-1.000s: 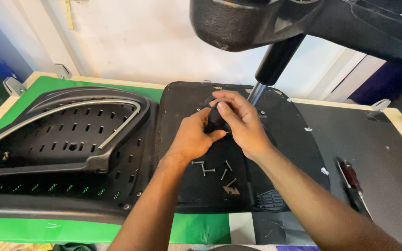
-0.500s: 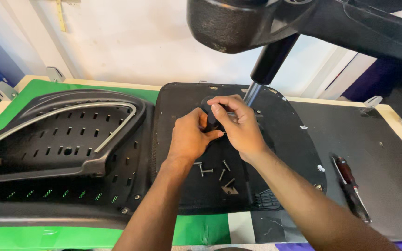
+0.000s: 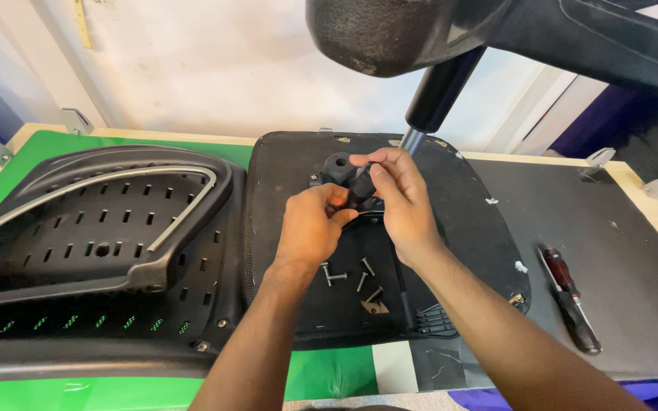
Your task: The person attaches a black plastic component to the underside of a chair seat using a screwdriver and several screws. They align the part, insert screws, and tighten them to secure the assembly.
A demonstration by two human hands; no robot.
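At the near edge a green mat [image 3: 329, 377] covers the table, with a white patch beside it. On it lies an upturned black seat [image 3: 466, 221], and on the seat's near part sit loose bolts [image 3: 352, 275], scattered just below the wrists. To the left, touching the seat's edge, lies a black slotted backrest [image 3: 100, 243] with a grey curved bar across it. To the right, on a dark sheet, rests a screwdriver [image 3: 570, 298] with a red and black handle, well apart from the hands. Over the middle of the seat both hands meet. The left hand [image 3: 310, 228] is curled, its fingertips pinched on a small dark part below the knob [image 3: 338, 167], though just what it grips is hidden. The right hand [image 3: 397, 202] is half closed, thumb and fingers wrapped round a short black tool handle [image 3: 362, 185] that tilts toward the knob, which sits on the seat's mechanism just beyond the fingers. Farther back a black gas cylinder [image 3: 439, 91] rises from the seat to the chair base [image 3: 420, 30] overhead, before a white wall.
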